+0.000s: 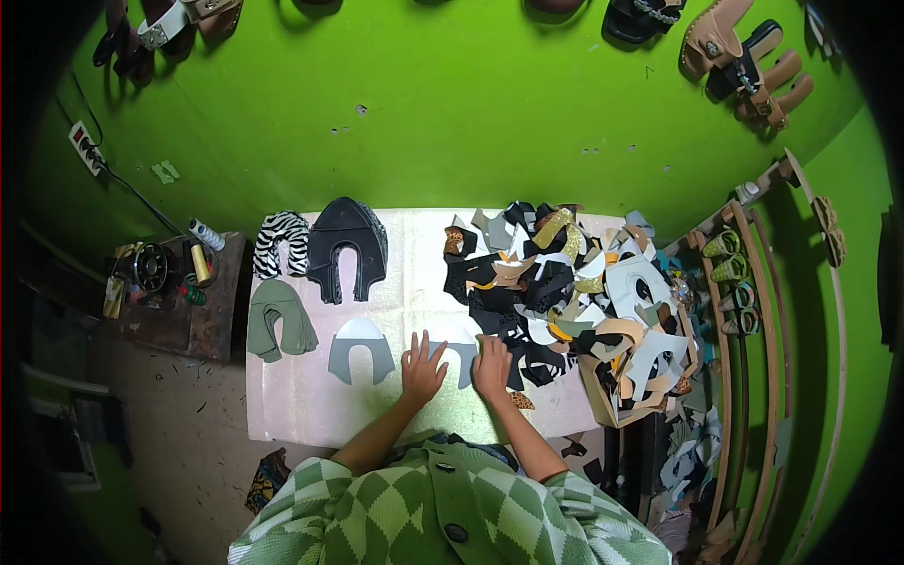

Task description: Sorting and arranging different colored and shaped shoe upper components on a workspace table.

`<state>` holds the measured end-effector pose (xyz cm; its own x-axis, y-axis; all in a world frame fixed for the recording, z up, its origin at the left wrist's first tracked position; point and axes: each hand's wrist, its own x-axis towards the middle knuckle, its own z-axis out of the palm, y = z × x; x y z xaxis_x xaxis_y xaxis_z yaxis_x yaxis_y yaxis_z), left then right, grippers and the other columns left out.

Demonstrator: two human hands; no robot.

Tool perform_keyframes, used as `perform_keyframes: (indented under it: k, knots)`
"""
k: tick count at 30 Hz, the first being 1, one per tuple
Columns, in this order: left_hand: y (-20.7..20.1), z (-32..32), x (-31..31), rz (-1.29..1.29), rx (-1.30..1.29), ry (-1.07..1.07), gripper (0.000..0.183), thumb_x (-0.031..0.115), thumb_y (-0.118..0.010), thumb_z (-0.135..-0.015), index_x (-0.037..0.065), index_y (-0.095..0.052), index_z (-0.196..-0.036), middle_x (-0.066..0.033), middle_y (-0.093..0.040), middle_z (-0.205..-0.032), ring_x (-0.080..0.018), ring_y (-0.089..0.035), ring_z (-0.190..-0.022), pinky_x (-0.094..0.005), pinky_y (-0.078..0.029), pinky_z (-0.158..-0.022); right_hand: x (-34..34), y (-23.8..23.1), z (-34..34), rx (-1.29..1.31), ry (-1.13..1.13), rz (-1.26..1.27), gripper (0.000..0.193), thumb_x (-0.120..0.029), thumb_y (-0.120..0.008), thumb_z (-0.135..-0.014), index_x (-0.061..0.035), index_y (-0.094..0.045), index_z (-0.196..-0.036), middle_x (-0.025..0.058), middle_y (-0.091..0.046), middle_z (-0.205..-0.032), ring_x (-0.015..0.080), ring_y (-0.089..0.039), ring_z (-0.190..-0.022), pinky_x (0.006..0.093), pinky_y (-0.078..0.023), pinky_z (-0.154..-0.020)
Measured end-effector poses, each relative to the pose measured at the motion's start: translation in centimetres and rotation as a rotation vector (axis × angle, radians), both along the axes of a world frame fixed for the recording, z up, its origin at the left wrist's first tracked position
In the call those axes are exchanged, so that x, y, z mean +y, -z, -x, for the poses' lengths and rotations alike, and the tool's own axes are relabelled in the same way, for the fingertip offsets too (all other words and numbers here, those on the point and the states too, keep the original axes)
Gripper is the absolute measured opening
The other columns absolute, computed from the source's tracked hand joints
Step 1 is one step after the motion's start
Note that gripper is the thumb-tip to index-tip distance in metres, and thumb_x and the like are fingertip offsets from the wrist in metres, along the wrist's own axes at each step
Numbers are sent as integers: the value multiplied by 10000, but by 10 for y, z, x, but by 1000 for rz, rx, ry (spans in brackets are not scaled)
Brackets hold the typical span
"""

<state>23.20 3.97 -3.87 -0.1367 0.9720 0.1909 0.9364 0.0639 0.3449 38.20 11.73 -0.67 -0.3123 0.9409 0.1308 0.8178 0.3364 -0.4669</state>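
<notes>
A grey U-shaped shoe piece is pressed flat near the bench's front edge under both spread palms, left hand and right hand equally near, its legs pointing toward that edge.

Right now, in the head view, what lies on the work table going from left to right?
Olive-green stack of cut pieces → black stack of cut pieces → left hand → right hand → big mixed heap of cut shoe pieces. The zebra stack and grey piece overlap these in the order, so they are left out.
</notes>
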Motion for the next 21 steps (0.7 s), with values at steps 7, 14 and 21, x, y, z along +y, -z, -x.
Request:
perform_keyframes:
  k: [7,14,21]
  knots:
    - [-2,2,-1,8,20,21,502,319,-547,-859,189,-468,-1337,-228,-302,-1435,-385,-267,-1324,-448,-279,-958,21,19,12,25,136,187,177,-217,-621,-805,-119,-645,-950,50,-621,-872,235,-581,-903,384,-365,-773]
    - [-9,4,13,-72,-61,-142,342,277,-617,-811,100,-605,-1103,-151,-520,-1245,-301,-443,-1176,-428,-303,-916,24,17,15,-8,183,200,138,-215,-690,-754,-88,-643,-781,69,-617,-817,248,-602,-834,388,-401,-719]
    - [-28,21,53,298,-22,-447,274,283,-743,-715,124,-638,-912,-42,-651,-886,-219,-565,-902,-361,-333,-828,36,23,23,53,208,196,174,-97,-764,-657,-23,-630,-740,176,-637,-774,343,-627,-763,397,-501,-683]
